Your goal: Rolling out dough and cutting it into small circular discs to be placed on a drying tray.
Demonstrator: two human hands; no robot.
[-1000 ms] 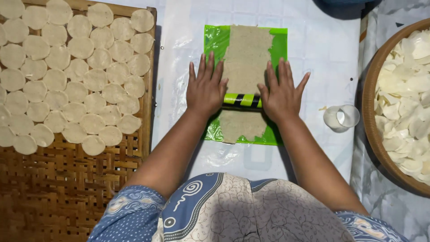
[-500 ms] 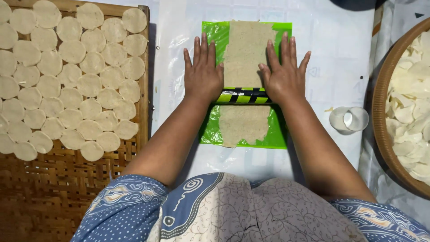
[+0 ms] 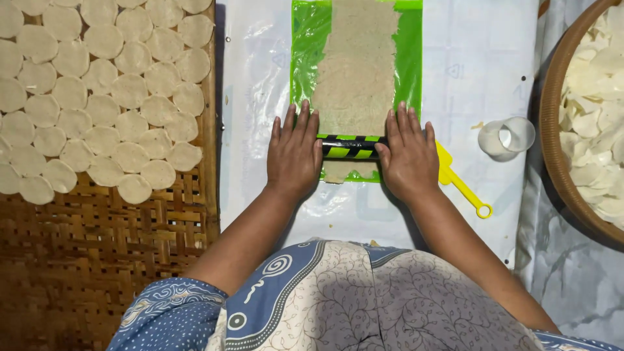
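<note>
On green plastic sheet [image 3: 305, 39], flat hands press striped cylindrical roller [image 3: 350, 147].

The roller [image 3: 350, 147] between the fingers of the left hand [image 3: 294, 155] and right hand [image 3: 408, 158] was smooth, glossy plastic, striped black and green. Beyond the fingertips, the dough sheet [image 3: 356, 65] looked matt and grainy, lying on a glossy green plastic film [image 3: 305, 45]. Under the palms, the white plastic sheet [image 3: 468, 71] was shiny and creased. Outside the left fingers, the woven bamboo tray [image 3: 97, 247] was rough and matt, bearing dull, dry dough discs [image 3: 97, 97]. Beside the right fingers lay a smooth yellow plastic tool [image 3: 461, 185] and a translucent plastic ring cutter [image 3: 507, 136].
</note>
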